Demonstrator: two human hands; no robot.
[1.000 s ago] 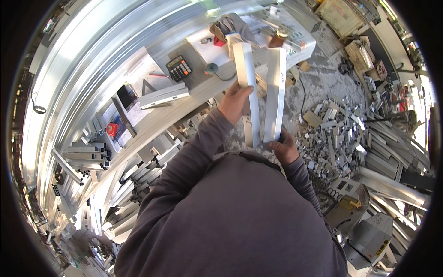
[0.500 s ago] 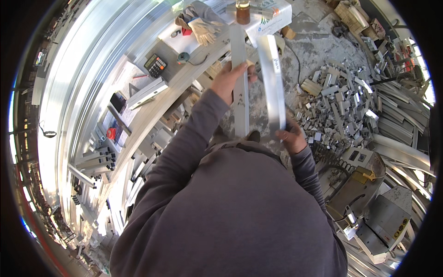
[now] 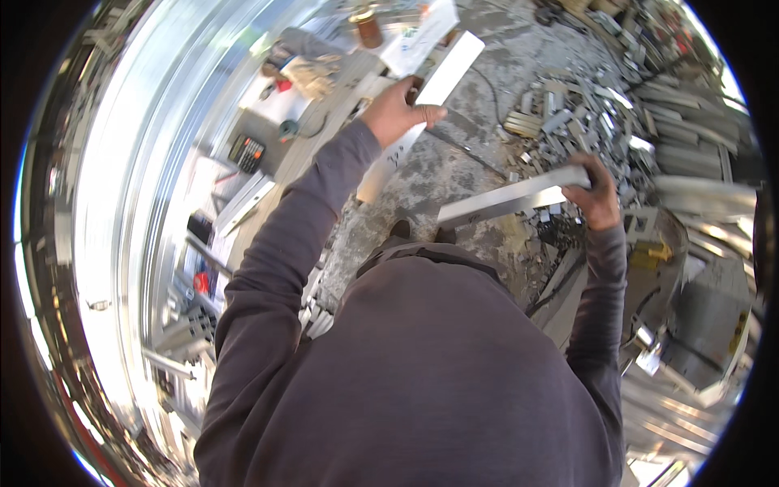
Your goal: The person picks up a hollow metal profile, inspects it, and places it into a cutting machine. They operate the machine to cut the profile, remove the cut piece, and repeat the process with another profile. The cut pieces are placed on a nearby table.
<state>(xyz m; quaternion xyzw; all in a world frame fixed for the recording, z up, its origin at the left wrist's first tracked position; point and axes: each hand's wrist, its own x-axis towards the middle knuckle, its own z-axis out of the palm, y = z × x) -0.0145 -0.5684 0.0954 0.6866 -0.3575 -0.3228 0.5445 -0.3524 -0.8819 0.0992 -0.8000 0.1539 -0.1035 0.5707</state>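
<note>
My left hand (image 3: 399,112) is closed around a metal profile (image 3: 451,71), a long pale bar that slants from upper right to lower left and bears dark marks on its lower part. Off to the right, my right hand (image 3: 596,193) grips the end of another metal bar (image 3: 511,193), silvery and channel-like. That second bar points left across the front of my body, its free end above the floor near my shoes. The two bars are apart from each other.
To the left runs a bench (image 3: 280,183) with a calculator (image 3: 246,152), work gloves (image 3: 312,75) and a brown jar (image 3: 367,29). A heap of metal offcuts (image 3: 560,114) covers the floor at right, near a grey machine (image 3: 706,316). Long profiles are stacked at far left.
My hands have moved apart. The right one swung its bar out to the right and turned it nearly level; the left one's bar tilted from upright to slanting. My view has shifted too.
</note>
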